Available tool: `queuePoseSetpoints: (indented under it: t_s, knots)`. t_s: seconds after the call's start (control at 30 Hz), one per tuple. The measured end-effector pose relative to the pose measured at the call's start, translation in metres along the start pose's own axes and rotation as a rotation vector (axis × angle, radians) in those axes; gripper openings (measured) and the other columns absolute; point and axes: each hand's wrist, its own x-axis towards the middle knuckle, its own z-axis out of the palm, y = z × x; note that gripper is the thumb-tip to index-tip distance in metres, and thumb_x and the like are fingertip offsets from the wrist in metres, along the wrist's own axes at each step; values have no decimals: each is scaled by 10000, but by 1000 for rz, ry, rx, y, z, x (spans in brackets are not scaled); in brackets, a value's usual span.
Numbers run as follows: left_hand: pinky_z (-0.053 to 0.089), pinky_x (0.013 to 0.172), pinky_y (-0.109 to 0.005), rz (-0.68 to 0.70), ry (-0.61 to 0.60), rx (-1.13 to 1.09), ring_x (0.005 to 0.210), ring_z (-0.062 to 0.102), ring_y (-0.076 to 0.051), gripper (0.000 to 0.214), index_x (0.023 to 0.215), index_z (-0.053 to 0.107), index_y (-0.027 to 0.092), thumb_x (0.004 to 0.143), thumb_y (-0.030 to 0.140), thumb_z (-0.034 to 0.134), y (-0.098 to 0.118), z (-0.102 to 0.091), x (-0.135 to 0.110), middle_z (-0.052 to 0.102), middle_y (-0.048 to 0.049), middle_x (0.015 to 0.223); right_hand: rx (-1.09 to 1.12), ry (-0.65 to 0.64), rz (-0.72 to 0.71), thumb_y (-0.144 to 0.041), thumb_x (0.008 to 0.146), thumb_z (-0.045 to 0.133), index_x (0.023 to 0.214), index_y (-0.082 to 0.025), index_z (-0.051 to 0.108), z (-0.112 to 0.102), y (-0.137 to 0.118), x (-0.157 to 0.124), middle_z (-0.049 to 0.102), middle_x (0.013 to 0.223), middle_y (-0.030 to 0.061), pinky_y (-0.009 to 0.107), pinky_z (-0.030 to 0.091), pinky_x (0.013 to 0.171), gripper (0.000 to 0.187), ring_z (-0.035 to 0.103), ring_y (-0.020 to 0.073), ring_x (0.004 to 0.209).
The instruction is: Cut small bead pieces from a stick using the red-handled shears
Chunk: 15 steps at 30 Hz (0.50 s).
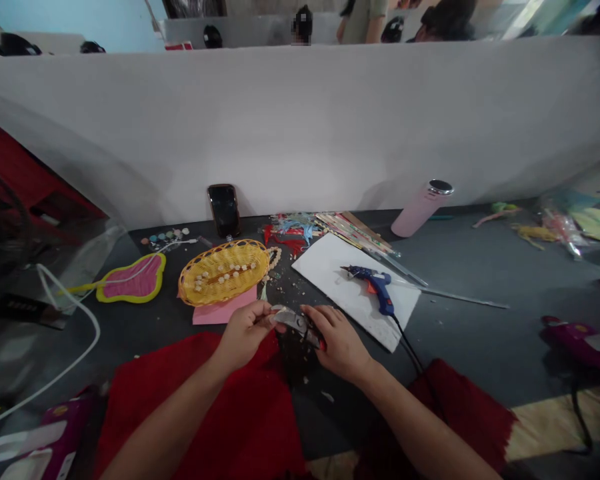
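White partition [300, 120], dark grey table [480, 327], blue wall [105, 20]

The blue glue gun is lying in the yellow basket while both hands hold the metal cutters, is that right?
No. The head view shows the blue glue gun lying on the white board, right of the yellow basket. The left hand and right hand do hold the metal cutters.
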Motion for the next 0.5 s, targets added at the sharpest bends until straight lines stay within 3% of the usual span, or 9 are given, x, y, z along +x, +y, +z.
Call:
queuePoseSetpoints:
  t_s: [0.1, 0.3, 0.5]
  knots:
    - [290, 448, -190, -95, -71, -95, 463, 410, -77, 158, 757, 603, 140, 767, 288, 548, 3, -3, 1, 641, -32, 653, 10, -17, -26, -52, 588, 463, 1273, -165, 392, -2, 2, 1, 499, 1164, 110, 406, 379, 923, 698, 443, 247, 1070]
    - [166, 397, -175, -259, -258, -363, 389, 281, -27, 260, 781, 559, 106, 743, 360, 605, 7, -7, 0, 618, -35, 588, 47, -20, -70, -36, 563, 454, 1270, -178, 393, -4, 5, 0, 490, 1166, 109, 423, 377, 920, 723, 440, 247, 1068]
    - [162, 391, -176, -277, -231, -358, 367, 283, -14, 246, 783, 562, 111, 743, 349, 609, 3, -7, 3, 627, -32, 596, 87, -42, -49, -45, 601, 472, 1293, -184, 382, -1, 7, -1, 510, 1113, 107, 389, 408, 885, 711, 472, 232, 1017]
